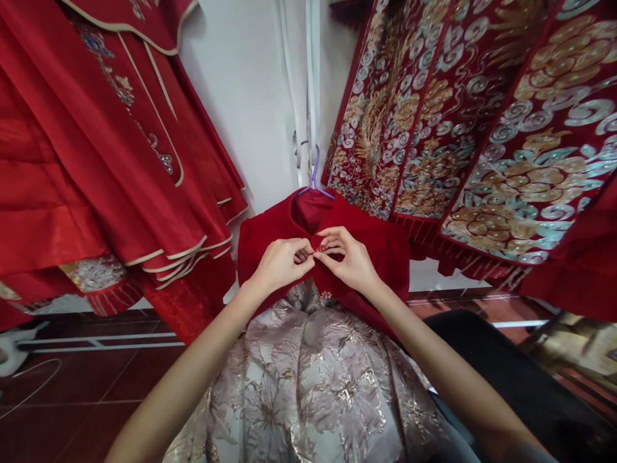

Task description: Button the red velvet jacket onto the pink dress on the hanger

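Red jacket point(369, 222), one; two hands point(351, 258) pinching.

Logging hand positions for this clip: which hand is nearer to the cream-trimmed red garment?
Left. The left hand is at the front of the red top, right of the cream-trimmed red garment and apart from it; the right hand is there too, farther right.

Red jacket point(380, 247) on purple hanger point(315, 180), left hand point(283, 260) and right hand point(351, 258) pinching its front opening, metallic floral fabric point(308, 379) below, cream-trimmed red garment point(144, 206) at left, embroidered panelled garment point(501, 173) at right
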`<state>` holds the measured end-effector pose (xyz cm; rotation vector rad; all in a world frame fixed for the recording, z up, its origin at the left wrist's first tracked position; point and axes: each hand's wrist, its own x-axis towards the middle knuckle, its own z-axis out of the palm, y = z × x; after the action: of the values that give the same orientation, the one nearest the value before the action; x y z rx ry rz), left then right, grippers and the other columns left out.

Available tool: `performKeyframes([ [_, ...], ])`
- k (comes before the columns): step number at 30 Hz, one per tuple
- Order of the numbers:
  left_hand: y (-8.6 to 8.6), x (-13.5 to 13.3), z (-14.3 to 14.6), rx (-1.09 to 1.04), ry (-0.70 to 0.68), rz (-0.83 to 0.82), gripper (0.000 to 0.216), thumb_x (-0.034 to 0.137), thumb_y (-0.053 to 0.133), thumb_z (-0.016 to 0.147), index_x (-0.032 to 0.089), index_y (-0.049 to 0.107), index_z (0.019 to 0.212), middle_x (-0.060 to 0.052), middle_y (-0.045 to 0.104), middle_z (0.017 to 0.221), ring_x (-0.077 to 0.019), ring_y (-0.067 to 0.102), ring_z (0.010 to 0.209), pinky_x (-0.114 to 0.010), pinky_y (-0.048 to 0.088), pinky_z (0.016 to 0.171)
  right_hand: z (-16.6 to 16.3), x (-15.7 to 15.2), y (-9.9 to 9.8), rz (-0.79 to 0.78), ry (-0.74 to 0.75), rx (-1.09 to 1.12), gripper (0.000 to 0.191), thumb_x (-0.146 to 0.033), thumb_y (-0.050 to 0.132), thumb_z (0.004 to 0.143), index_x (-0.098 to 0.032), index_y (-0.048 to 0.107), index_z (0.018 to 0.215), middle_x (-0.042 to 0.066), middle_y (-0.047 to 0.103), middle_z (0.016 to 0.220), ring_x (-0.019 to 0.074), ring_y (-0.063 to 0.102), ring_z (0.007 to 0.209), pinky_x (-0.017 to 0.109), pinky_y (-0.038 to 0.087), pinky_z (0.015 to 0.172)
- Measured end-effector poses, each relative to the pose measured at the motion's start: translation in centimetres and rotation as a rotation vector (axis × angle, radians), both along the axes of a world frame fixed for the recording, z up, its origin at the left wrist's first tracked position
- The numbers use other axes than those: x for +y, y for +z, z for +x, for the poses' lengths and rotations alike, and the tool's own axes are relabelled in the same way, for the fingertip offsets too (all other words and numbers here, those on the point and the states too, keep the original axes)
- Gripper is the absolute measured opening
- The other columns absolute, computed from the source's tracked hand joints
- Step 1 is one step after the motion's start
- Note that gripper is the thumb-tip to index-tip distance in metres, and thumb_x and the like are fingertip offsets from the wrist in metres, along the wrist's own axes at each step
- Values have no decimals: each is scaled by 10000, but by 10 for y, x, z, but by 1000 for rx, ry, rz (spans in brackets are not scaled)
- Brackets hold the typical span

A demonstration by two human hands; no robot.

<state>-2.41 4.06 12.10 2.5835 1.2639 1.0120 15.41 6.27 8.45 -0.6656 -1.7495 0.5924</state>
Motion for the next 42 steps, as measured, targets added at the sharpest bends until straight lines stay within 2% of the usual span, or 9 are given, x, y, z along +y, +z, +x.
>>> performKeyframes([
  [12, 2, 4, 7, 56, -32, 25, 61, 191, 528, 804, 187, 584, 782, -4, 638, 758, -125, 599, 650, -226, 460, 615, -3, 7, 4, 74, -14, -71, 369, -148, 618, 756, -210, 491, 1097, 30, 568, 930, 163, 604, 872, 335, 545, 822],
  [15, -18, 6, 10, -113, 30, -25, 84, 214, 523, 822, 197, 579, 883, -20, 650, 848, -138, 617, 720, -245, 483, 652, -7, -1, -9, 66, -36, 9, 417, -176, 599, 779, -221, 424, 1155, 66, 527, 1072, 170, 600, 929, 353, 537, 856],
  [20, -74, -9, -4, -425, 212, -205, 241, 340, 486, 884, 207, 568, 1068, -55, 653, 998, -149, 635, 789, -303, 517, 746, -1, -34, -62, -22, -145, -56, 664, -267, 660, 765, -236, 301, 1323, 127, 421, 1306, 233, 549, 1084, 413, 520, 902],
  [26, -113, -42, -25, -61, 470, 34, 512, 277, 673, 725, 235, 520, 1211, -103, 498, 1151, -284, 504, 1073, -475, 435, 937, 12, -34, -96, 101, -266, -469, 805, -7, 479, 671, -210, 285, 1426, 130, 472, 1311, 287, 471, 1166, 494, 426, 989],
  [29, -128, -42, -32, 25, 546, 89, 296, 164, 605, 738, 216, 580, 1028, -104, 469, 1132, -284, 485, 1055, -473, 433, 929, 14, -23, -101, 76, -378, -439, 755, 4, 435, 679, -197, 346, 1401, 138, 541, 1209, 283, 521, 1094, 490, 445, 944],
  [33, -148, -39, -40, -53, 529, 67, 73, 240, 517, 855, 226, 578, 893, -82, 499, 1130, -256, 509, 1064, -439, 449, 929, 24, -19, -99, -64, -382, -331, 464, -167, 482, 826, -216, 455, 1286, 85, 641, 1021, 256, 620, 904, 424, 500, 828],
  [36, -145, -40, -45, -207, 547, 123, 122, 314, 529, 874, 215, 594, 849, -95, 477, 1190, -249, 503, 1114, -443, 407, 992, 37, -20, -83, -174, -335, -222, 231, -334, 474, 898, -217, 584, 1063, 53, 679, 874, 237, 652, 787, 357, 508, 743],
  [38, -133, -44, -47, -310, 529, 117, 159, 343, 546, 868, 204, 599, 812, -99, 494, 1127, -243, 514, 1096, -426, 417, 979, 46, -23, -67, -183, -318, -157, 236, -409, 503, 892, -207, 623, 918, 60, 693, 872, 239, 656, 821, 344, 499, 762],
  [42, -97, -61, -39, -412, 332, -29, 176, 356, 532, 882, 197, 583, 826, -69, 535, 977, -189, 562, 942, -323, 476, 833, 63, -38, -32, -196, -271, 31, 234, -390, 600, 833, -198, 618, 966, 70, 690, 951, 218, 653, 882, 320, 506, 775],
])
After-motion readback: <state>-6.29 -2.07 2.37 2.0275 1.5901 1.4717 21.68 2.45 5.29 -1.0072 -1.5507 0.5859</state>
